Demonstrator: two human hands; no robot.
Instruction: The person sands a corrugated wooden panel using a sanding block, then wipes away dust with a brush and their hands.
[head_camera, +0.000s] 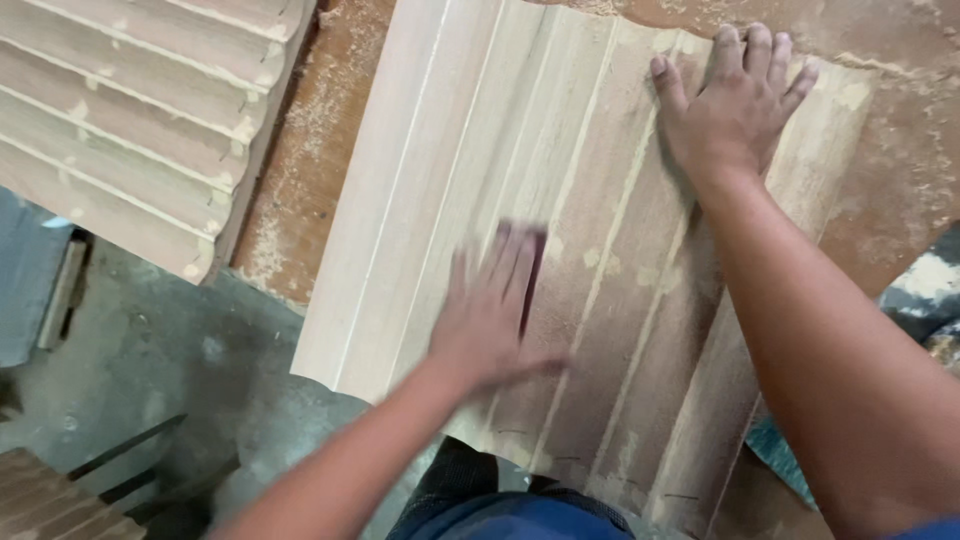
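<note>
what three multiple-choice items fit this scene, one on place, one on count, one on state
1. Where is the right hand?
A. flat on the far end of the panel
B. on the floor
C. on the stacked boards

2. How many hands touch the panel?
A. none
B. one
C. two

3. How does the left hand look?
A. sharp and raised
B. blurred, pressing a dark pad
C. closed in a fist

Answers: A, its spread fingers lie on the wood by the sawdust; C, both rest on it; B, it is smeared over the grooves with the pad under its fingers.
</note>
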